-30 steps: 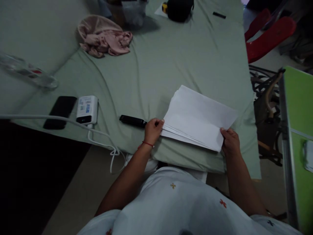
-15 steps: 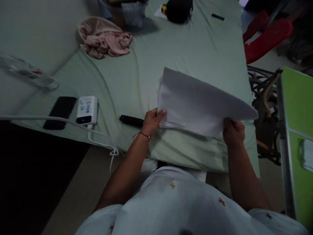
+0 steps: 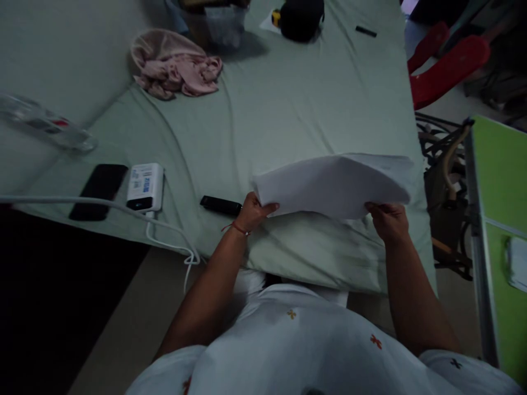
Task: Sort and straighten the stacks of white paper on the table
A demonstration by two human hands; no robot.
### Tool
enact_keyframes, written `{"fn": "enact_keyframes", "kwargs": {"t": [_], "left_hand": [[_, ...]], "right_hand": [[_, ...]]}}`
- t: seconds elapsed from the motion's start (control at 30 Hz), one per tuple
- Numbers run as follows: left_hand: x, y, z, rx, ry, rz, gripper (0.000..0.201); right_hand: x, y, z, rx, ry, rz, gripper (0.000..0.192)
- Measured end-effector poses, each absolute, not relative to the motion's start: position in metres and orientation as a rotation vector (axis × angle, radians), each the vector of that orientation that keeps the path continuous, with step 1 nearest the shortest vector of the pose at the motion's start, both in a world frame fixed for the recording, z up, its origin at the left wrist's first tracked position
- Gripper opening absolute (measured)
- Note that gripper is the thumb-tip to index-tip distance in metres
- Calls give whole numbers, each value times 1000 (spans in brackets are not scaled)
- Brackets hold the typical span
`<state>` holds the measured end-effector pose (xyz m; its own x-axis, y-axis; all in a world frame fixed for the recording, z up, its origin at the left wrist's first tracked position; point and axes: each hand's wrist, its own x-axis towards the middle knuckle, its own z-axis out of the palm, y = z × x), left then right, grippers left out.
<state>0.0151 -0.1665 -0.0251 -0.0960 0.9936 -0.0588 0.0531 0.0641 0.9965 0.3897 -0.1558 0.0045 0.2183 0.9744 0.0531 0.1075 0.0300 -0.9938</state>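
1. Two bare hands hold one stack of white paper (image 3: pixel 333 184) up off the bed (image 3: pixel 288 109), above its near edge; the sheets bow upward in the middle.
2. At the stack's left corner, the left hand (image 3: pixel 252 211) has its fingers closed on the paper, thumb on top. A thin red thread circles that wrist.
3. At the lower right corner, the right hand (image 3: pixel 389 222) pinches the paper with its fingers shut on the edge.
4. Just left of the left hand, a slim black remote (image 3: pixel 221 205) lies on the pale green sheet (near the hand, though not touching it).
5. Further left, a white power bank (image 3: pixel 145 185) sits just beside a black phone (image 3: pixel 99 191), with a white cable (image 3: pixel 164 230) running from the power bank and dropping over the bed's edge.
6. Well apart from the hands, a crumpled pink cloth (image 3: pixel 177 68) lies at the far left of the bed.
7. A black pouch (image 3: pixel 302 17) rests at the far end, with a clear plastic container (image 3: pixel 220 24) to its left.
8. Beside the bed on the right stand red plastic chairs (image 3: pixel 448 60) and a bright green desk (image 3: pixel 502 219).
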Motion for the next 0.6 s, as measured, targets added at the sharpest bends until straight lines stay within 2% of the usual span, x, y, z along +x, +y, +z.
{"fn": "enact_keyframes", "kwargs": {"t": [0.13,0.3,0.4,0.53,0.6], "left_hand": [[17,-161,-18,1222,1313,1115,62],[18,-166,-7,1393,1355,984,63],[14,-168,-8,1473,1316,983,67],[17,-166,-15,1495,1303,916,42],[19,-166,-15,1459,1330,952,40]], "right_hand": [[399,-160,14,-1496,-1233,961,37],[399,-164,22,-1654,-1325,936,59],[397,-163,22,-1647,-1302,936,54],[390,-157,28,-1672,-1530,903,43],[386,-155,32,-1624,-1545,879,39]]}}
